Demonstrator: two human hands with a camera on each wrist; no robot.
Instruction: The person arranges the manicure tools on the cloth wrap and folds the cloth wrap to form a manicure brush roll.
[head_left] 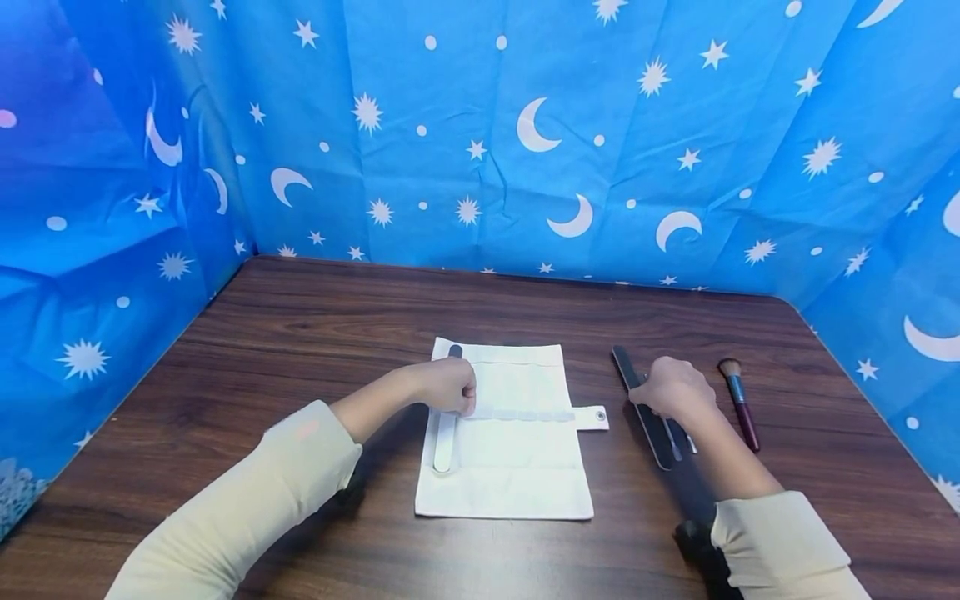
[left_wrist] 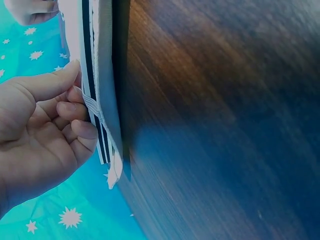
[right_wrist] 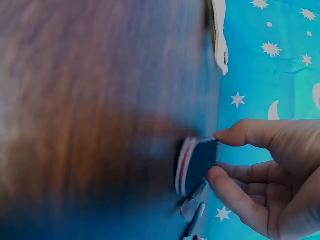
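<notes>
A white cloth tool roll (head_left: 517, 492) lies unrolled on the table, with an elastic band (head_left: 525, 415) across its middle. A long nail file (head_left: 445, 446), pale with a dark far end, lies along its left side under the band. My left hand (head_left: 447, 386) is over this file, its thumb and curled fingers pinching at the elastic band (left_wrist: 92, 105). To the right of the roll, my right hand (head_left: 673, 387) grips a black nail file (right_wrist: 201, 162) by its edges between thumb and fingers. Slim metal tools (head_left: 675, 446) lie beside that file, partly hidden by the hand.
A makeup brush (head_left: 738, 404) with a dark red handle lies right of my right hand. The roll's snap tab (head_left: 592, 417) sticks out towards the black file. Behind the brown wooden table (head_left: 300, 317) hangs a blue curtain (head_left: 450, 125) with moons and stars.
</notes>
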